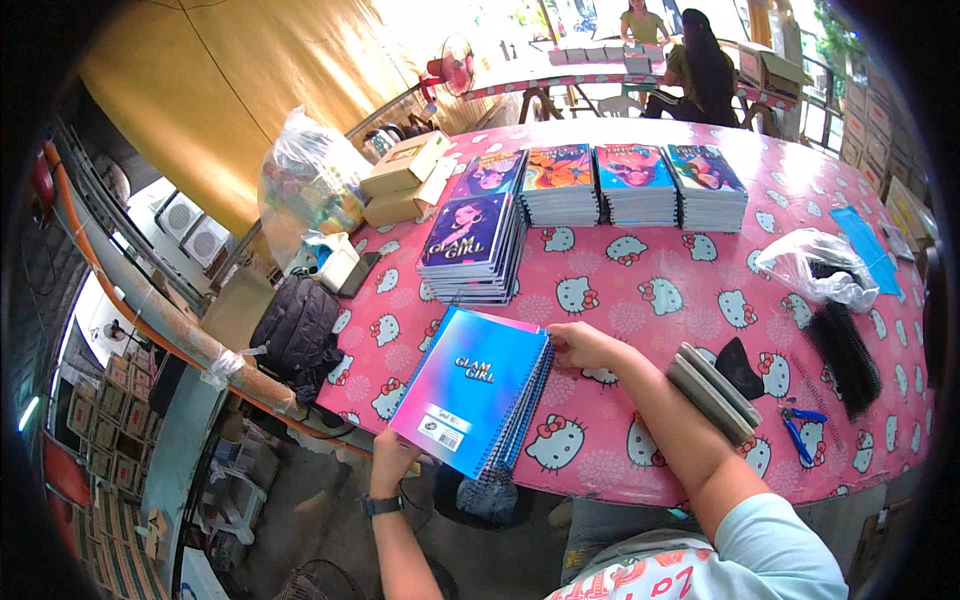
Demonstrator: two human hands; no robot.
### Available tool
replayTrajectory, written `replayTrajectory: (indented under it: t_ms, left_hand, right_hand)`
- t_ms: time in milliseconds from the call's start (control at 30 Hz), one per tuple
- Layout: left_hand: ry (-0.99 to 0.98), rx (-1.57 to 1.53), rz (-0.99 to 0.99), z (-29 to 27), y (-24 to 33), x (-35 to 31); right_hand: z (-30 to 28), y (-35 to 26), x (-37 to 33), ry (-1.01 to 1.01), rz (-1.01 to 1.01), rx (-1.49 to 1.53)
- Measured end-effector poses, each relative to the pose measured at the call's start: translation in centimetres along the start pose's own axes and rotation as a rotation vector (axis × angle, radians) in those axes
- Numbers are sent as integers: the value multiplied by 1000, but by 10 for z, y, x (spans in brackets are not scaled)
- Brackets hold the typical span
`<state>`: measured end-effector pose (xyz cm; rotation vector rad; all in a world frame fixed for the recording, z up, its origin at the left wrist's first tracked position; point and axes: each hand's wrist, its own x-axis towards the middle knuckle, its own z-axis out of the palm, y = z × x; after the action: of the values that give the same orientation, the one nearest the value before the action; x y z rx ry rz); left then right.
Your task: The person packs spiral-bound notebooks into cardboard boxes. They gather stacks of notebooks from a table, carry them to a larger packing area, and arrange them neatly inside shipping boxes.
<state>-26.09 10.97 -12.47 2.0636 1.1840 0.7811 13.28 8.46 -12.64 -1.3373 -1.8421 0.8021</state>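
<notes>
A stack of blue and pink spiral notebooks [472, 385] lies tilted at the table's near edge, its back cover with a white label facing up. The coil binding runs down its right side. My left hand [393, 462], with a dark watch on the wrist, grips the near left corner. At the far right corner my right hand [585, 345] is closed on the coil edge; its fingertips are partly hidden. Just beyond stands a stack of purple-covered notebooks [466, 235]. Right of my right forearm are grey blocks [713, 393] and blue-handled pliers [803, 432].
More notebook stacks [560, 185] stand in a row at the back. Black coils [842, 360] and a clear plastic bag [820, 268] lie at the right. A black backpack [297, 335] and cardboard boxes [405, 180] are at the left. Two people are at a far table [530, 83].
</notes>
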Motion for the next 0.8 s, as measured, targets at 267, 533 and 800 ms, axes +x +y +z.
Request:
replayTrajectory:
  t_ms: [267, 533, 800]
  left_hand:
    - [802, -1063, 116, 76, 78, 11]
    - [910, -954, 66, 78, 70, 20]
    - [675, -1319, -139, 98, 67, 9]
  right_hand:
    - [57, -48, 14, 706, -43, 679]
    - [69, -50, 45, 969, 98, 539]
    - [90, -19, 36, 900, 65, 986]
